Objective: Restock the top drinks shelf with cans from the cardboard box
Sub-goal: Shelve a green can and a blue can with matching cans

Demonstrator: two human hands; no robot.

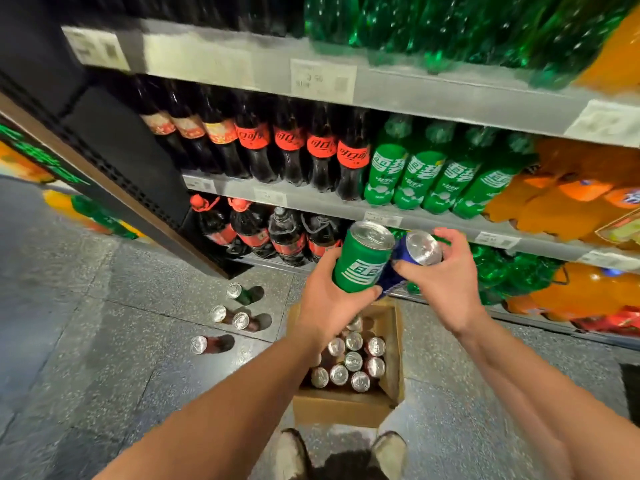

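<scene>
My left hand (323,299) grips a green can (362,259) upright, above the open cardboard box (346,407) on the floor. My right hand (446,271) holds a blue can (412,256), tilted, its silver top towards me and its side against the green can. Several cans (353,362) with silver tops stand inside the box. The top shelf itself is out of view above the frame.
Shelves ahead hold cola bottles (287,147), green bottles (426,178) and orange bottles (554,202). Several loose cans (228,313) stand on the speckled floor left of the box. A dark cabinet side (114,150) rises at left. My shoes (388,452) are just behind the box.
</scene>
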